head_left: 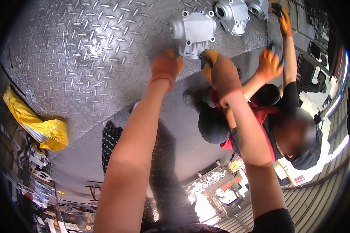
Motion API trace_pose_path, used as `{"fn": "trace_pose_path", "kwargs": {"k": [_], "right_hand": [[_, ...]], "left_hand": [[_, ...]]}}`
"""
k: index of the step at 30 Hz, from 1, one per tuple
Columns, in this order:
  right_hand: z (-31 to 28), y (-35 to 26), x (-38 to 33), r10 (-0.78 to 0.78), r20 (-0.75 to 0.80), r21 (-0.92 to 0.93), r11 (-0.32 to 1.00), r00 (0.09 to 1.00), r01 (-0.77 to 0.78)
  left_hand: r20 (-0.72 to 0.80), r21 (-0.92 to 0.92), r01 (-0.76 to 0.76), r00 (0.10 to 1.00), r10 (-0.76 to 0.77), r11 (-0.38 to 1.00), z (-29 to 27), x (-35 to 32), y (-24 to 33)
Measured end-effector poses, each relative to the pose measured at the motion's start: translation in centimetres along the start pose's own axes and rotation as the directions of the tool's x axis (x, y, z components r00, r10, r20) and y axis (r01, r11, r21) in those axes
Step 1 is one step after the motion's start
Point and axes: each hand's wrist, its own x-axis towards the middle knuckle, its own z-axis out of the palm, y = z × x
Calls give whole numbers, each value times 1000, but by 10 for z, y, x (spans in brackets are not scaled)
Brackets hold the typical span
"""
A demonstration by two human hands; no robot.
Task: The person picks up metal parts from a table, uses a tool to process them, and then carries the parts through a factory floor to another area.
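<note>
My left hand (pixel 166 66), in an orange work glove with dark fingertips, is at the near left corner of a grey cast-metal housing (pixel 199 29). Its fingers are smeared by motion, so their grip is unclear. My right hand (pixel 221 72), in a matching glove, is closed at the housing's near right side. A thin dark line reaches from its fingertips toward the housing's near opening; what it is I cannot make out. The housing lies on a diamond-plate metal table (pixel 105 50), its flat face up, with round bolt lugs at the corners.
Further right on the table are a second housing (pixel 233 17) and a third housing (pixel 258 7). Close on my right, a co-worker (pixel 260 116) in orange gloves reaches toward the third one. A yellow plastic bundle (pixel 39 120) lies at the table's left edge.
</note>
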Motion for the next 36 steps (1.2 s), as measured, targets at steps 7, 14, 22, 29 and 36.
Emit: {"fn": "trace_pose_path", "kwargs": {"k": [7, 14, 22, 29, 36], "right_hand": [[21, -21, -42, 137, -197, -34, 989, 971, -146], [21, -38, 3, 106, -66, 47, 994, 992, -103], [24, -42, -22, 129, -7, 1, 992, 992, -129], [30, -35, -25, 191, -48, -86, 977, 980, -194], [16, -51, -11, 133, 75, -152, 981, 988, -121]], "left_hand": [[107, -353, 266, 964, -244, 897, -6, -17, -2], [374, -317, 240, 920, -112, 918, -40, -14, -16], [355, -389, 675, 738, -574, 627, -22, -69, -54], [-63, -267, -221, 975, 212, 938, -48, -49, -27], [48, -242, 125, 992, -117, 962, -31, -11, -31]]}}
